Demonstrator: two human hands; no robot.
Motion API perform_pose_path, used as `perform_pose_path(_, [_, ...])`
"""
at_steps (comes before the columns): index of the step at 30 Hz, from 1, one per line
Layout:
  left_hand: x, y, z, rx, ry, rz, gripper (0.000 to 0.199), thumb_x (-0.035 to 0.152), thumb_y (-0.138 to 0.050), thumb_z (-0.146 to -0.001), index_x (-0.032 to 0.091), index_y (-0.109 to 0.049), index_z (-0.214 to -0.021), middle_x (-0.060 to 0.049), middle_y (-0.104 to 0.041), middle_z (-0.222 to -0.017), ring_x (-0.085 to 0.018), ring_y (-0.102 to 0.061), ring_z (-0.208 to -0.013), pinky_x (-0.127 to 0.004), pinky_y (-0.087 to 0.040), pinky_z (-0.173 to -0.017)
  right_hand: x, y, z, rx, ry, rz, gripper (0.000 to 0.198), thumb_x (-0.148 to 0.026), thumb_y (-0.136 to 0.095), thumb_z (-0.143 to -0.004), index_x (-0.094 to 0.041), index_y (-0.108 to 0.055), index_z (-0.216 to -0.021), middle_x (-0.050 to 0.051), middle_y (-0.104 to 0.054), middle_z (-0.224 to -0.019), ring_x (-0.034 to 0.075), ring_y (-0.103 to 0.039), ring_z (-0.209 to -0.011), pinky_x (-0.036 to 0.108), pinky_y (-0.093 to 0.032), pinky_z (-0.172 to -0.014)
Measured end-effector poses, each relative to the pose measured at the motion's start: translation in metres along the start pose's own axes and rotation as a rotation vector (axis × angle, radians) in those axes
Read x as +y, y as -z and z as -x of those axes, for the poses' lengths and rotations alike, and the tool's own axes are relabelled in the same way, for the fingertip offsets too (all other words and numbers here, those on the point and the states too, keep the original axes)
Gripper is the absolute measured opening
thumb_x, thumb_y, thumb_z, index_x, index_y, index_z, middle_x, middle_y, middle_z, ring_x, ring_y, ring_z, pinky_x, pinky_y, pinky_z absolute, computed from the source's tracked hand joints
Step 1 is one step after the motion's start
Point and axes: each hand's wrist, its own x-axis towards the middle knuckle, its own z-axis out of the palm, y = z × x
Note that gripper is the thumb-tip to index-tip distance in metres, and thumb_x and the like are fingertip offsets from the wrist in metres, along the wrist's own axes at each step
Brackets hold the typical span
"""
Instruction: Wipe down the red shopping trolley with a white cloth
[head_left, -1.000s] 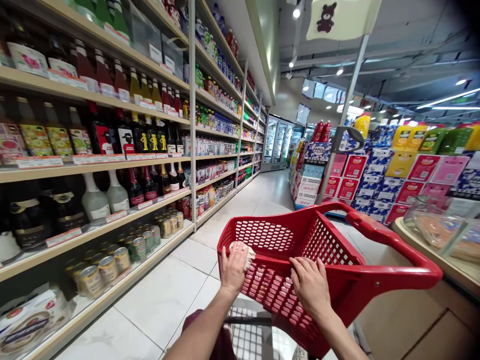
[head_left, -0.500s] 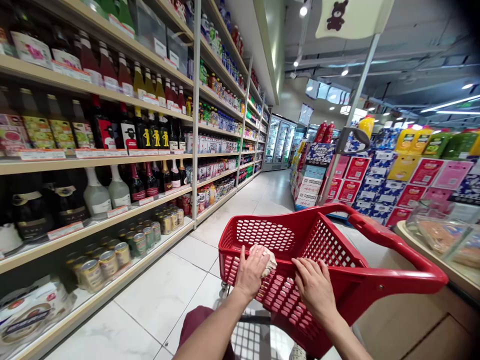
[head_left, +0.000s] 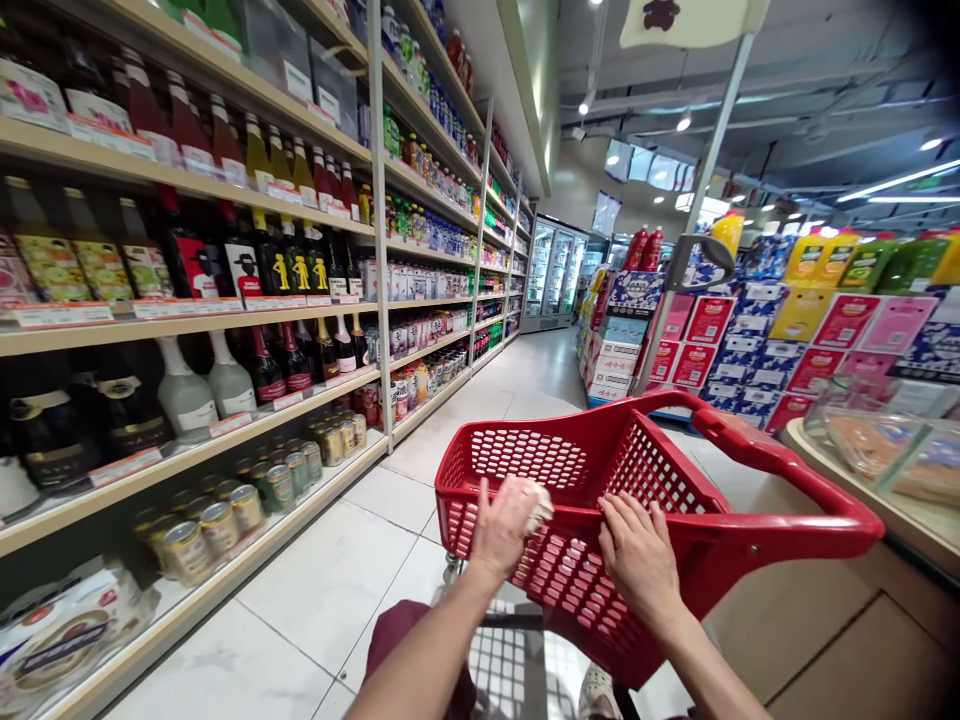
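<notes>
"Looking nearest first, what do the hands show?"

"The right hand [head_left: 641, 555] lies across the near rim of a red plastic shopping cart with perforated sides [head_left: 697, 550], its fingers bent over the edge; how hard it grips, I cannot tell. The left hand [head_left: 504, 528], farther left along that rim, is closed over a crumpled cream-coloured cloth [head_left: 540, 508], which pokes out to the right of its fingers."

"Is the cloth on the rim?"

"It seems so, though the hand hides most of it."

"How would you work it well?"

"I'd flatten it under the fingers so more of it meets the plastic, press evenly along the rim, and steady the cart with the right hand, lifting that hand clear wherever the cloth needs room."

"Anything to mind nearby?"

"On the right, the cart comes close to a beige bench [head_left: 832, 600] carrying clear plastic packages [head_left: 874, 450], so I'd avoid swinging it that way. Well apart on the left are pale shelves of bottles and cans [head_left: 187, 328]; farther back, on the right, stacked colourful boxes [head_left: 705, 320]; farthest, glass-door refrigerators [head_left: 551, 275]."
</notes>
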Motion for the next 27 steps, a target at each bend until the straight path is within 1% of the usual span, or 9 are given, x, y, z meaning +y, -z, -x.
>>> perform_pose_path(2, [-0.016, 0.008, 0.003, 0.020, 0.146, -0.056, 0.036, 0.016, -0.041, -0.082, 0.027, -0.050, -0.115, -0.004, -0.051, -0.124, -0.022, -0.042, -0.117, -0.057, -0.017, -0.101, 0.002, 0.003, 0.000, -0.001, -0.031, 0.024, 0.033, -0.023, -0.037, -0.082, -0.013, -0.059, -0.105, 0.008, -0.062, -0.106, 0.023, -0.047, -0.107, 0.043, -0.018, -0.101])
perform_pose_path(4, [-0.019, 0.011, 0.003, 0.021, 0.191, -0.087, 0.036, 0.016, -0.042, -0.081, 0.024, -0.050, -0.116, -0.007, -0.050, -0.125, -0.024, -0.041, -0.118, -0.058, -0.019, -0.100, 0.000, 0.005, -0.001, -0.013, -0.043, 0.024, 0.033, -0.024, -0.038, -0.082, -0.013, -0.059, -0.104, 0.008, -0.062, -0.106, 0.023, -0.048, -0.105, 0.045, -0.016, -0.101])
perform_pose_path(10, [0.032, -0.006, -0.012, -0.051, -0.139, 0.019, 0.039, 0.019, -0.042, -0.083, 0.031, -0.044, -0.120, -0.001, -0.046, -0.129, -0.019, -0.037, -0.122, -0.052, -0.018, -0.104, 0.000, 0.010, -0.001, -0.026, -0.020, -0.002, 0.032, -0.023, -0.038, -0.082, -0.016, -0.059, -0.104, 0.006, -0.063, -0.104, 0.021, -0.050, -0.104, 0.044, -0.015, -0.102])
perform_pose_path(12, [0.023, -0.002, -0.010, -0.040, -0.076, 0.014, 0.038, 0.017, -0.040, -0.083, 0.030, -0.046, -0.119, -0.001, -0.048, -0.127, -0.019, -0.039, -0.120, -0.053, -0.017, -0.103, 0.009, 0.012, 0.000, -0.001, -0.037, 0.025, 0.033, -0.023, -0.037, -0.082, -0.015, -0.059, -0.105, 0.008, -0.062, -0.107, 0.023, -0.048, -0.107, 0.045, -0.015, -0.102])
perform_pose_path(16, [-0.005, 0.006, -0.005, 0.015, 0.169, -0.069, 0.037, 0.014, -0.039, -0.082, 0.024, -0.049, -0.116, -0.006, -0.052, -0.123, -0.022, -0.044, -0.116, -0.057, -0.016, -0.101, 0.023, 0.015, 0.001, 0.036, -0.076, 0.064, 0.034, -0.023, -0.036, -0.082, -0.014, -0.059, -0.105, 0.008, -0.061, -0.109, 0.024, -0.045, -0.111, 0.048, -0.013, -0.102])
perform_pose_path(18, [0.010, -0.001, -0.011, 0.009, 0.133, -0.033, 0.037, 0.014, -0.040, -0.082, 0.026, -0.049, -0.115, -0.005, -0.052, -0.123, -0.021, -0.044, -0.116, -0.057, -0.017, -0.101, 0.025, 0.018, 0.001, 0.025, -0.069, 0.062, 0.033, -0.022, -0.037, -0.081, -0.015, -0.059, -0.104, 0.007, -0.061, -0.108, 0.023, -0.046, -0.111, 0.048, -0.010, -0.103])
perform_pose_path(21, [0.053, -0.015, -0.024, -0.031, -0.080, 0.061, 0.037, 0.020, -0.044, -0.082, 0.029, -0.046, -0.118, -0.002, -0.049, -0.126, -0.019, -0.040, -0.119, -0.053, -0.017, -0.103, 0.033, 0.023, 0.000, 0.019, -0.071, 0.082, 0.033, -0.022, -0.037, -0.080, -0.015, -0.060, -0.103, 0.007, -0.062, -0.107, 0.023, -0.047, -0.110, 0.048, -0.009, -0.103])
perform_pose_path(23, [0.069, -0.017, -0.027, -0.046, -0.175, 0.080, 0.039, 0.023, -0.046, -0.082, 0.030, -0.044, -0.120, -0.002, -0.047, -0.128, -0.019, -0.039, -0.119, -0.051, -0.017, -0.104, 0.044, 0.028, 0.000, 0.030, -0.085, 0.112, 0.033, -0.022, -0.037, -0.080, -0.016, -0.059, -0.104, 0.007, -0.061, -0.108, 0.023, -0.046, -0.111, 0.049, -0.009, -0.102])
perform_pose_path(27, [0.053, -0.006, -0.022, -0.023, -0.045, 0.049, 0.037, 0.018, -0.040, -0.084, 0.028, -0.045, -0.119, -0.004, -0.050, -0.125, -0.019, -0.043, -0.117, -0.055, -0.017, -0.102, 0.070, 0.036, 0.004, 0.061, -0.127, 0.171, 0.035, -0.024, -0.035, -0.081, -0.014, -0.058, -0.106, 0.008, -0.060, -0.110, 0.025, -0.044, -0.113, 0.052, -0.008, -0.101])
